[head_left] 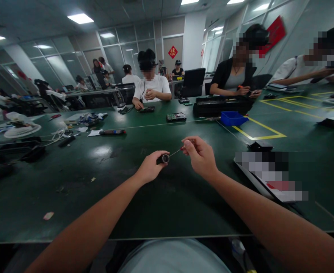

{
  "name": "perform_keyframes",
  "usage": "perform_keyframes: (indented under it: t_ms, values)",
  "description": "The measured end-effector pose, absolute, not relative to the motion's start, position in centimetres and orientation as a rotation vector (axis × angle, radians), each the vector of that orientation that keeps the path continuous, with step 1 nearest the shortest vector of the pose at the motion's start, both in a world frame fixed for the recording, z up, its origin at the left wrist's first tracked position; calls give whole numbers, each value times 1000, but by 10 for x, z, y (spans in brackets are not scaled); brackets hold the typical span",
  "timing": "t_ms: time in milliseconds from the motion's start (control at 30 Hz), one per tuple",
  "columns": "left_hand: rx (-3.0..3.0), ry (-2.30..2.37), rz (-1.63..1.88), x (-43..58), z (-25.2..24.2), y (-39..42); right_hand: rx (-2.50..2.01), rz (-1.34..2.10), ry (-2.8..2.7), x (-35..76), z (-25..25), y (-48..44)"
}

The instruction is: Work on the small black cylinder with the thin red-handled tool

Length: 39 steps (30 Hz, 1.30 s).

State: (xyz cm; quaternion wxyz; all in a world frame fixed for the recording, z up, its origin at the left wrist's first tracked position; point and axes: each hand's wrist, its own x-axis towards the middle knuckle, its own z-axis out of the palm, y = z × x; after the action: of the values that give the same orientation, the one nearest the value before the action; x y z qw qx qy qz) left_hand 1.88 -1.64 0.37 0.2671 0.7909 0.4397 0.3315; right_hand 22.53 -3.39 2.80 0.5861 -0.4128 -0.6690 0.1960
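Note:
My left hand (149, 167) is closed around a small black cylinder (165, 158), whose round, light-rimmed end faces me. In my right hand (200, 156) is a thin screwdriver (176, 152), pinched between thumb and fingers. Its slim metal shaft points left toward the cylinder and a bit of red shows by my fingertips. The tip ends at the cylinder's right edge; whether it touches I cannot tell. Both hands are above the middle of the green table (155, 208).
Across the table sit a green circuit board device (176, 117), a blue bin (234, 118) and a long black case (220, 106). A pen-like tool (112, 132) and cables (60, 135) lie left; a white-edged device (260, 182) lies right. Co-workers sit opposite.

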Motion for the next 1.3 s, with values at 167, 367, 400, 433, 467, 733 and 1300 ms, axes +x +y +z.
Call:
perform_keyframes:
  t_ms: [167,367,400,433,467,733,1300]
  values:
    - [2114,1191,911,18,0,-14,-965,489,-1606,225,24,-30]
    - [2040,1206,906,17,-2,-10,-967,514,-1618,225,24,-31]
    - [2030,1205,905,17,-2,-10,-965,525,-1611,225,24,-30]
    - [2024,1199,907,17,-2,-10,-962,538,-1603,225,23,-30]
    - [2021,1191,910,17,-2,-10,-960,547,-1592,225,22,-29]
    - [2020,1161,910,16,-3,-10,-973,535,-1554,226,21,-26]
    - [2031,1151,889,15,1,-11,-1019,518,-1536,225,24,-29]
